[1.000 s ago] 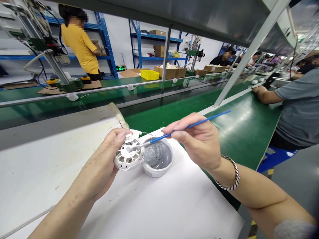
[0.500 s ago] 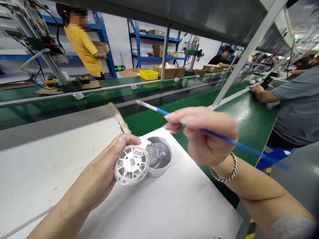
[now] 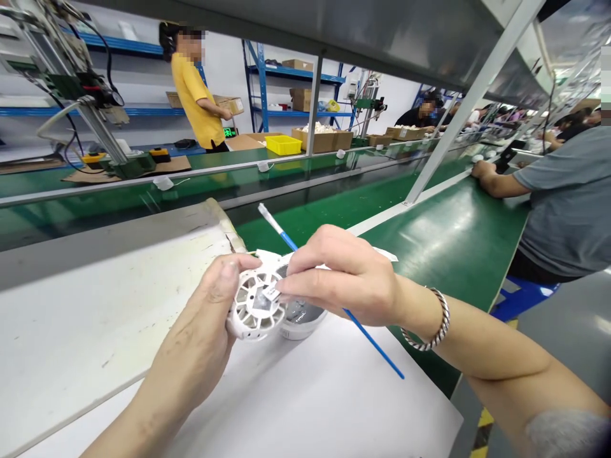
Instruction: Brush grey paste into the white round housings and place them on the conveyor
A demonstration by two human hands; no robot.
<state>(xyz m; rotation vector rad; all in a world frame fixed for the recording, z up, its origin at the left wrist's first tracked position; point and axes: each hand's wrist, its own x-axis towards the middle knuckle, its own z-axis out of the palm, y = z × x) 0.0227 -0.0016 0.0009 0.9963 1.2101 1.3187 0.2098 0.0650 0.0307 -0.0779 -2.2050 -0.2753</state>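
My left hand (image 3: 203,321) is closed round the edge of a white round spoked plastic housing (image 3: 244,313), tilted to face me. A patch of grey paste (image 3: 260,301) covers part of its hub. My right hand (image 3: 351,273) pinches a blue-handled paintbrush (image 3: 375,345), its pale tip pointing up and away to the left. Its fingertips also touch a small white printed piece (image 3: 272,291) at the hub; whether they grip it I cannot tell. Behind the housing stands a white tub (image 3: 298,332) of grey paste, partly hidden by both hands.
White paper (image 3: 296,394) lies beneath the tub, beside a worn white board (image 3: 95,305). Beyond run a green belt (image 3: 329,197) and a slanting metal post (image 3: 449,146). A co-worker in grey (image 3: 568,197) sits right; a person in yellow (image 3: 195,102) stands behind with a cardboard box.
My right hand has come down and left to the housing, and the brush handle now slopes more steeply. The printed piece sits at a different angle, with the paste flattened beside it.
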